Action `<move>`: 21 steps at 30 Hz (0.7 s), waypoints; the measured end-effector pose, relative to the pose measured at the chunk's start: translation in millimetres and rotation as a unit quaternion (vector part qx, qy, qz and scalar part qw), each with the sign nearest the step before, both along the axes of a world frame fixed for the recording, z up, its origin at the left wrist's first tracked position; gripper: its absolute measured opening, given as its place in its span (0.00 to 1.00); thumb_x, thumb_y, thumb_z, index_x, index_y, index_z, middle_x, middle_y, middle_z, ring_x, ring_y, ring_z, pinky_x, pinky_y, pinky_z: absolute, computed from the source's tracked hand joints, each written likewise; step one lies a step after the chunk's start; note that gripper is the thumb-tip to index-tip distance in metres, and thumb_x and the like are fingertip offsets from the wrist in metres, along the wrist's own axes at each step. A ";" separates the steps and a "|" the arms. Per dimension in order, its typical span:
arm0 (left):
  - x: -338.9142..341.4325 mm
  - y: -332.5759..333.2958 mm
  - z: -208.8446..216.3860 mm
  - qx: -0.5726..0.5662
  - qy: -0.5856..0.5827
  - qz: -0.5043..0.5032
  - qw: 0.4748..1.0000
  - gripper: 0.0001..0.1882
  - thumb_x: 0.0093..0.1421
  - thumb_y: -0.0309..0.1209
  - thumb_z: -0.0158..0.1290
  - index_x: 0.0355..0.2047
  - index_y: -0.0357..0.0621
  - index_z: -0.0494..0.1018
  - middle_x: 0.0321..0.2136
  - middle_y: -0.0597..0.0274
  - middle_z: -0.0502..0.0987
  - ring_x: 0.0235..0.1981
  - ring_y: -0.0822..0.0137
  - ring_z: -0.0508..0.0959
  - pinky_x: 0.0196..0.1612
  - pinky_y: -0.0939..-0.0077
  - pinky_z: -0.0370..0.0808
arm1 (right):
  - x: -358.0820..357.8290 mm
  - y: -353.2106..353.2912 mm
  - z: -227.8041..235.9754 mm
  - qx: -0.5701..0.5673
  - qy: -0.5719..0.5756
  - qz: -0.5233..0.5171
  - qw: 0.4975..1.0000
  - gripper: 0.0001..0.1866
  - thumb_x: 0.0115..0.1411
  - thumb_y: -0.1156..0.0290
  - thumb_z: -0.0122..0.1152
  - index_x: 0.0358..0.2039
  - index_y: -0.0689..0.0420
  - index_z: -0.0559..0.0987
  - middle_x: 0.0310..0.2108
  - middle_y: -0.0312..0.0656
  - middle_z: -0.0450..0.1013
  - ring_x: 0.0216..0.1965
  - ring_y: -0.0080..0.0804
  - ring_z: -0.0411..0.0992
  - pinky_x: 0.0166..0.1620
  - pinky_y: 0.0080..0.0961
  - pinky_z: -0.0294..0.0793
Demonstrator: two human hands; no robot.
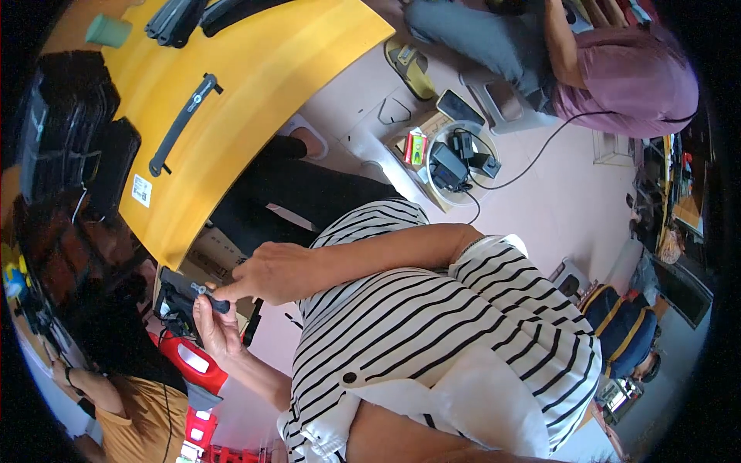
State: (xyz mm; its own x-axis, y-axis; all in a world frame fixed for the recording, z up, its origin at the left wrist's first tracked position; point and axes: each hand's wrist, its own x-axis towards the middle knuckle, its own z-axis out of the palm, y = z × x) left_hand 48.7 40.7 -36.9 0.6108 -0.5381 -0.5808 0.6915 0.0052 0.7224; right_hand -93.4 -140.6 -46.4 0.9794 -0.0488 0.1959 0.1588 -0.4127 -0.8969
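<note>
Pinched in the fingers of my left hand [218, 330] is a small tool-like piece [216, 302] with a dark thick body and a short metal end. My right hand [279, 273] reaches across my striped shirt, and its forefinger and thumb close on the same piece from the other side. Its exact kind is too small to make out. Both hands are held off the yellow table, beyond its near corner. On that table [270, 58] lies a dark curved handle-like strip [185, 123] with a bracket at each end, apart from my hands.
Black stacked parts [69, 123] stand along the table's left. A green cup [109, 30] and black bars [176, 19] sit at its far end. A clear tub of power adapters [455, 166] rests on a carton beside a phone [461, 106]. Other people sit nearby, one in purple [625, 77].
</note>
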 end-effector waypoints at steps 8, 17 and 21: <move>-22.8 -24.9 15.8 0.045 -0.070 -0.057 0.995 0.14 0.54 0.20 0.50 0.42 0.31 0.66 0.31 0.55 0.74 0.28 0.66 0.78 0.34 0.76 0.79 | 13.0 4.8 -1.7 0.244 0.099 -0.002 0.965 0.16 0.57 0.76 0.47 0.47 0.56 0.74 0.20 0.41 0.71 0.20 0.22 0.67 0.26 0.19 0.66; -9.7 -23.6 0.2 -0.083 -0.016 -0.138 0.987 0.14 0.52 0.20 0.52 0.41 0.31 0.69 0.28 0.54 0.77 0.27 0.62 0.79 0.32 0.75 0.79 | 8.6 -5.3 3.1 0.511 0.254 0.054 0.819 0.18 0.57 0.77 0.48 0.49 0.52 0.73 0.15 0.28 0.60 0.17 0.12 0.54 0.19 0.10 0.51; -13.5 -29.7 -7.7 -0.108 0.007 -0.101 0.989 0.13 0.53 0.22 0.53 0.39 0.31 0.69 0.27 0.54 0.76 0.27 0.63 0.79 0.30 0.79 0.80 | 10.6 5.0 -7.7 0.327 0.142 -0.005 0.934 0.21 0.58 0.77 0.46 0.53 0.54 0.69 0.14 0.31 0.58 0.15 0.15 0.56 0.19 0.13 0.56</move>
State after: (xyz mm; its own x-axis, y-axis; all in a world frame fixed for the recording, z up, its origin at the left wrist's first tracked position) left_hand 35.2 11.0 -44.6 0.4706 -0.7614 -0.4459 0.7041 0.0195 0.7099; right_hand -82.8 -135.5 -54.1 0.9863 -0.0754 -0.1469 -0.1253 0.2376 -0.9632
